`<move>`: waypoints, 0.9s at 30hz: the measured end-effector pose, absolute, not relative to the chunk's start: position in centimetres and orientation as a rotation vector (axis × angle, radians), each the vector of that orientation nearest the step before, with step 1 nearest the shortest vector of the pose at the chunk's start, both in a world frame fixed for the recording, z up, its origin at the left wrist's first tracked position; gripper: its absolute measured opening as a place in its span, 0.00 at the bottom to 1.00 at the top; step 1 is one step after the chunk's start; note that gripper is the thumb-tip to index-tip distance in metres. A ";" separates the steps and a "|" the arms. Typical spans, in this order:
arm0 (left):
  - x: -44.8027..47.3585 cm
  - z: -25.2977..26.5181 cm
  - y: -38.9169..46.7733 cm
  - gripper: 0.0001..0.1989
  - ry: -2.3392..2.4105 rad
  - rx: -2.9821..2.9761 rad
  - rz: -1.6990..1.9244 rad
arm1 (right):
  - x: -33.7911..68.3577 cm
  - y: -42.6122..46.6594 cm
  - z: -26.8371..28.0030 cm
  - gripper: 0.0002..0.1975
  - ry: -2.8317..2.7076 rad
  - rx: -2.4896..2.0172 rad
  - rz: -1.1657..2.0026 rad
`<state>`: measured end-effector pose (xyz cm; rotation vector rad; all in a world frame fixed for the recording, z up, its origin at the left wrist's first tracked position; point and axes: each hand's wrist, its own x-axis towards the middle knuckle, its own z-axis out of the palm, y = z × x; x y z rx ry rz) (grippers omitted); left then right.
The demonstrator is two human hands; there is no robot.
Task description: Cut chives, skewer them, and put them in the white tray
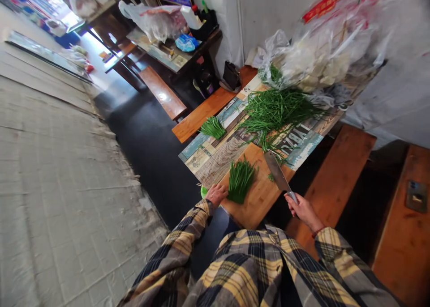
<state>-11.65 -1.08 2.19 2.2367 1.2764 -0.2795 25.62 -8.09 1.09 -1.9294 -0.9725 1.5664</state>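
My right hand [302, 208] is wrapped round the handle of a cleaver [278, 172]. Its broad blade points away from me over the right side of a wooden cutting board [260, 204]. On the board lies a bundle of green chives [241, 180], cut ends toward me. My left hand [217, 195] rests at the board's left edge, fingers stretched out just left of the bundle and holding nothing. Partly hidden behind that hand is a bright green object [203, 191]. A few chive bits [270, 177] lie near the blade.
A large heap of chives [277, 110] and a smaller bunch [213, 128] lie on the patterned table [225, 157]. Plastic bags [322, 61] stand at its far end. Wooden benches [336, 172] flank the table; a phone [416, 195] lies on the one at far right.
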 end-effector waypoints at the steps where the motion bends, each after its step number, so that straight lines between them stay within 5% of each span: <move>1: -12.1 2.3 -0.9 0.08 1.275 2.238 -0.271 | 25.5 -8.2 1.1 0.23 -0.980 -1.928 1.566; 8: -12.3 1.8 -2.1 0.15 1.498 2.200 -0.102 | 24.8 -8.5 1.4 0.24 -0.971 -1.967 1.554; 20: -2.2 -3.0 -3.0 0.56 2.043 1.826 0.333 | 23.8 -8.6 1.8 0.22 -0.957 -1.967 1.493; 27: -2.4 -4.0 -2.8 0.44 1.790 1.947 0.373 | 24.4 -8.6 1.3 0.23 -0.987 -1.969 1.491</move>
